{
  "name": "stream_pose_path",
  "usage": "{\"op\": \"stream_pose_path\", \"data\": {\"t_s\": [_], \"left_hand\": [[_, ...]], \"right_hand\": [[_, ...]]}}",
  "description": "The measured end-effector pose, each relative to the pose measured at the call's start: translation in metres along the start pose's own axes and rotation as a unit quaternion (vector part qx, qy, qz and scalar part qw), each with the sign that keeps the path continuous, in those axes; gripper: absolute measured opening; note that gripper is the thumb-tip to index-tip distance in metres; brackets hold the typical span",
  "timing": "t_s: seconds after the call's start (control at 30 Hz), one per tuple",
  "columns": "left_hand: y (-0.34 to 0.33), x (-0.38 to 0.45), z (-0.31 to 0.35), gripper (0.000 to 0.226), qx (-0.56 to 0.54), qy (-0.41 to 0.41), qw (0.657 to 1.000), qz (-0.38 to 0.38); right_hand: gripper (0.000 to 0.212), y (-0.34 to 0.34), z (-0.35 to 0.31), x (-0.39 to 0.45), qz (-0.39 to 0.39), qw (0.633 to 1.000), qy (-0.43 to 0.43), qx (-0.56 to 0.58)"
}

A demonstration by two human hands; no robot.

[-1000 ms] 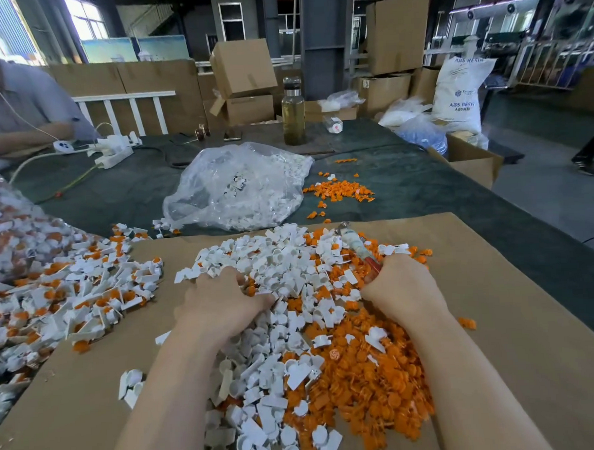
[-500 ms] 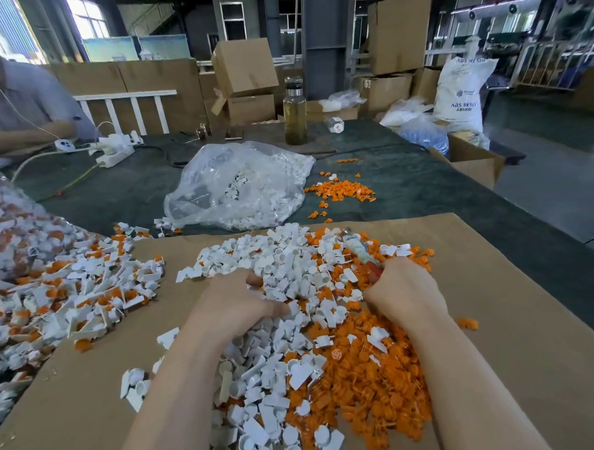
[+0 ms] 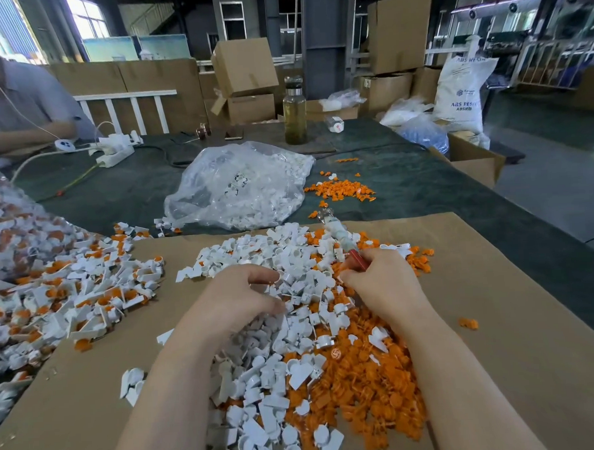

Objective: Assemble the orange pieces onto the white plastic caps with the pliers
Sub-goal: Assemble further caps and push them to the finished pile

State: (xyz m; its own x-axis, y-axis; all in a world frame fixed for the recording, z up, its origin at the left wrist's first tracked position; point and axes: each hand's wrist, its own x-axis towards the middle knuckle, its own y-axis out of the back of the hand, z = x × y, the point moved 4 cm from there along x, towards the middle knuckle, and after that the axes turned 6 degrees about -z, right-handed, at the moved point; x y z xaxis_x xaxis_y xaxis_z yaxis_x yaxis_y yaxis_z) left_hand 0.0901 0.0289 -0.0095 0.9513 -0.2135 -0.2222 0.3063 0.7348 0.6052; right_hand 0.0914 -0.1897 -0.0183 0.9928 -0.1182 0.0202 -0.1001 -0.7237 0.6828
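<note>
Hundreds of white caps (image 3: 259, 328) and orange pieces (image 3: 357, 385) are heaped on cardboard (image 3: 497, 318), pliers (image 3: 344, 243) clenched in the right hand (image 3: 383, 285), left hand (image 3: 237, 299) curled into the caps, probably picking one.

You're on a factory floor, a packing and assembly hall; look past your bench and cardboard boxes (image 3: 244, 65) stand stacked against steel pillars; a white sack (image 3: 460, 93) printed ABS resin leans at the right; your table (image 3: 406, 186) wears a dark green cover with a cardboard sheet (image 3: 517, 317) over it; white caps (image 3: 269, 328) and orange pieces (image 3: 370, 385) lie heaped in bulk; a clear bag (image 3: 239, 186) holds more; another worker (image 3: 21, 104) sits at the far left.
</note>
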Motion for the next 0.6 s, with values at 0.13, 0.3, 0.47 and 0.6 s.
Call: {"op": "stream_pose_path", "data": {"t_s": [0.13,0.3,0.47,0.6], "left_hand": [[0.004,-0.001,-0.002,0.036,-0.008,0.001,1.0,0.029],[0.005,-0.001,-0.004,0.028,-0.045,-0.005,0.996,0.072],[0.007,-0.005,0.001,0.022,-0.118,-0.024,0.983,0.141],[0.006,-0.008,0.007,0.02,-0.198,-0.05,0.962,0.179]], "right_hand": [[0.009,0.0,-0.004,-0.003,0.006,0.998,0.009,0.06],[0.002,-0.002,-0.008,-0.004,0.007,0.992,0.017,0.122],[0.007,-0.004,-0.011,-0.003,0.007,0.982,0.019,0.187],[0.014,-0.004,-0.015,-0.005,0.004,0.973,0.038,0.227]]}}
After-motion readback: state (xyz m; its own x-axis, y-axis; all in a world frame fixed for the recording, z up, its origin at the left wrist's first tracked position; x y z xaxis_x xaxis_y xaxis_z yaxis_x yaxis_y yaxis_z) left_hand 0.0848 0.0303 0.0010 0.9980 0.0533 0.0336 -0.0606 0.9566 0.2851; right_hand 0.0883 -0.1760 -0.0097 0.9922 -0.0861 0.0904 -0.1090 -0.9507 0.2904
